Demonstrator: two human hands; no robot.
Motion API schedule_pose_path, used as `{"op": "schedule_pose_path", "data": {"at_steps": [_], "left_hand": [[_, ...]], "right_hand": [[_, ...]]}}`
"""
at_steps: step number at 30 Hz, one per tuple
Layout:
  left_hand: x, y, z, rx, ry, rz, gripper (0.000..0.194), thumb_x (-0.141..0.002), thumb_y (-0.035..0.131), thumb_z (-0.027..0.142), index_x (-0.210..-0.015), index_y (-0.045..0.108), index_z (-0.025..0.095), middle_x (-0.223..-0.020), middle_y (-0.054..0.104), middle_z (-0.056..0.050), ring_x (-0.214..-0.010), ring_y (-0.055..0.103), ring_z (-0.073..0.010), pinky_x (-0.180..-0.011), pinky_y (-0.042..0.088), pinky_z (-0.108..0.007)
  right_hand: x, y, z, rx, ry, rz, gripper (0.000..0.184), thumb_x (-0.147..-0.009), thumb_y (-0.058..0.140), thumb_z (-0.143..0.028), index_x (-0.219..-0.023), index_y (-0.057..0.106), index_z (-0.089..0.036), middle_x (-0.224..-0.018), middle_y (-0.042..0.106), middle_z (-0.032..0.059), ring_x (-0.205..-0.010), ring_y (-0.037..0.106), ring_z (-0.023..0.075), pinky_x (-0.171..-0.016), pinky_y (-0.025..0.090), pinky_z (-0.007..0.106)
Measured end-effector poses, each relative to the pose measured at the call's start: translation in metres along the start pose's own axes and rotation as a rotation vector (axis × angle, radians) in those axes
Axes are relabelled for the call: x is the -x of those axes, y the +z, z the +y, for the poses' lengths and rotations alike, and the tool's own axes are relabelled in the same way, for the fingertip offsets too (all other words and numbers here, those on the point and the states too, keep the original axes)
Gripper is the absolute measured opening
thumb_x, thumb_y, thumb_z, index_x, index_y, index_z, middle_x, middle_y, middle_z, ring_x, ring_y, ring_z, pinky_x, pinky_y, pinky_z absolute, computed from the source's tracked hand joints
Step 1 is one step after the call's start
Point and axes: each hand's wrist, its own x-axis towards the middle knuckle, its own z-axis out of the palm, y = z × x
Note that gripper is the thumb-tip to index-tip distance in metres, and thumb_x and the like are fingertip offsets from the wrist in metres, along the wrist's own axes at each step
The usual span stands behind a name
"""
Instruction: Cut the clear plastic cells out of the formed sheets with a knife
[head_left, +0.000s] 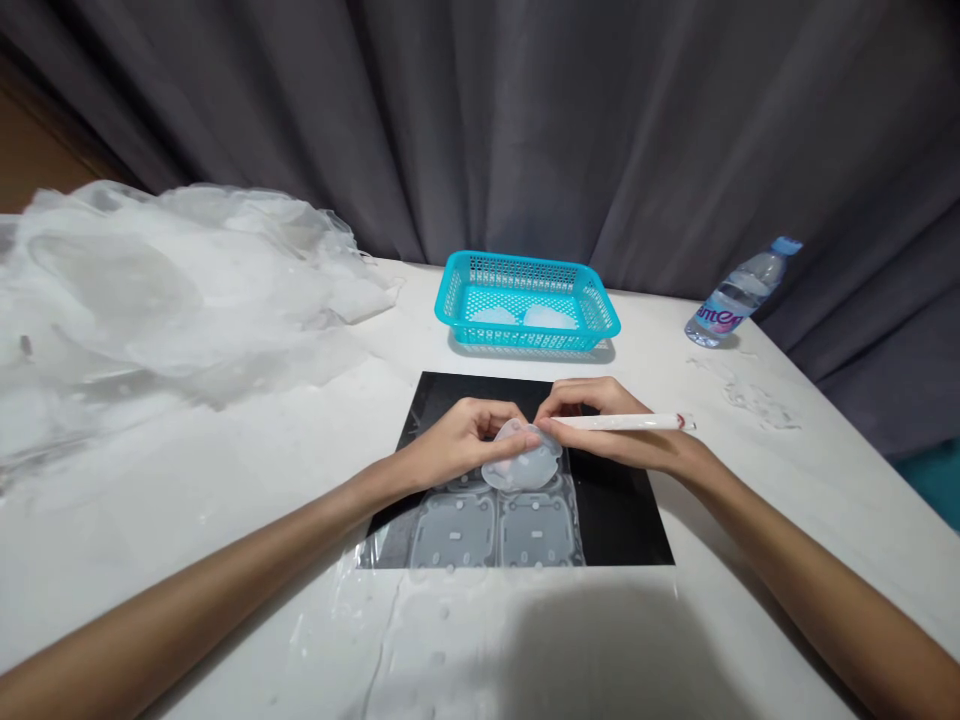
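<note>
So far, two clear pieces [525, 318] lie in the blue basket [600, 318]. The left hand [457, 440] pinches one loose piece [523, 462] over the black mat [622, 510]. The right hand [607, 425] grips a white pen [626, 422], its tip touching that piece. Two pieces are still in the sheet [495, 530]. One bottle [739, 292] stands on the bench [225, 480].
</note>
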Motion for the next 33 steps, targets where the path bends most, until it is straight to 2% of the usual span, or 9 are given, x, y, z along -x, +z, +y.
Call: {"op": "schedule_pose_path", "data": {"at_steps": [10, 16, 20, 23, 26, 30, 33], "left_hand": [[0.000, -0.002, -0.006, -0.026, -0.008, -0.023, 0.033, -0.095, 0.072, 0.047, -0.086, 0.069, 0.015, -0.068, 0.056, 0.003, -0.058, 0.048, -0.0091, -0.053, 0.035, -0.020], [0.000, -0.001, -0.006, -0.022, 0.011, -0.037, 0.032, -0.093, 0.072, 0.045, -0.082, 0.068, 0.016, -0.066, 0.054, 0.004, -0.056, 0.046, -0.0094, -0.052, 0.033, -0.021], [0.000, -0.001, -0.003, -0.025, 0.007, -0.058, 0.033, -0.092, 0.073, 0.045, -0.077, 0.066, 0.016, -0.063, 0.053, 0.004, -0.055, 0.044, -0.0089, -0.051, 0.031, -0.021], [0.000, -0.001, -0.002, -0.038, 0.004, -0.062, 0.036, -0.093, 0.072, 0.048, -0.078, 0.066, 0.016, -0.062, 0.053, 0.004, -0.054, 0.045, -0.0086, -0.050, 0.032, -0.020], [0.000, -0.002, -0.003, -0.051, 0.000, -0.051, 0.035, -0.093, 0.072, 0.048, -0.081, 0.068, 0.015, -0.063, 0.056, 0.003, -0.056, 0.049, -0.0090, -0.052, 0.035, -0.020], [-0.001, -0.002, -0.002, -0.042, 0.020, -0.012, 0.033, -0.094, 0.072, 0.046, -0.083, 0.069, 0.015, -0.064, 0.061, 0.002, -0.057, 0.053, -0.0099, -0.052, 0.038, -0.020], [-0.002, -0.002, -0.001, -0.037, 0.037, 0.017, 0.032, -0.095, 0.071, 0.046, -0.085, 0.068, 0.015, -0.066, 0.065, 0.001, -0.057, 0.056, -0.0101, -0.051, 0.040, -0.020]], "right_hand": [[0.003, -0.001, 0.000, 0.116, -0.081, 0.007, 0.010, -0.096, 0.066, -0.023, -0.092, 0.076, -0.021, -0.089, 0.073, 0.0010, -0.080, 0.065, 0.0164, -0.075, 0.045, 0.029], [0.003, 0.005, 0.007, 0.254, -0.212, 0.031, 0.016, -0.100, 0.064, -0.029, -0.093, 0.074, -0.020, -0.086, 0.071, 0.0035, -0.073, 0.061, 0.0165, -0.069, 0.042, 0.029], [-0.001, 0.012, 0.016, 0.295, -0.276, 0.077, 0.015, -0.097, 0.065, -0.028, -0.086, 0.071, -0.020, -0.076, 0.066, 0.0020, -0.065, 0.054, 0.0150, -0.061, 0.038, 0.027], [-0.005, 0.008, 0.024, 0.312, -0.234, 0.177, 0.014, -0.093, 0.064, -0.022, -0.080, 0.069, -0.020, -0.072, 0.063, 0.0003, -0.062, 0.052, 0.0139, -0.060, 0.037, 0.027], [-0.005, -0.008, 0.027, 0.293, -0.129, 0.291, 0.014, -0.092, 0.064, -0.023, -0.081, 0.070, -0.020, -0.075, 0.066, 0.0011, -0.067, 0.057, 0.0154, -0.064, 0.040, 0.028], [0.003, -0.024, 0.021, 0.215, 0.015, 0.258, 0.017, -0.099, 0.063, -0.030, -0.089, 0.074, -0.022, -0.087, 0.074, 0.0023, -0.083, 0.065, 0.0198, -0.075, 0.044, 0.031], [0.013, -0.018, 0.020, 0.177, 0.020, 0.254, 0.025, -0.103, 0.061, -0.039, -0.091, 0.075, -0.023, -0.089, 0.073, 0.0026, -0.083, 0.064, 0.0204, -0.077, 0.046, 0.033]]}}
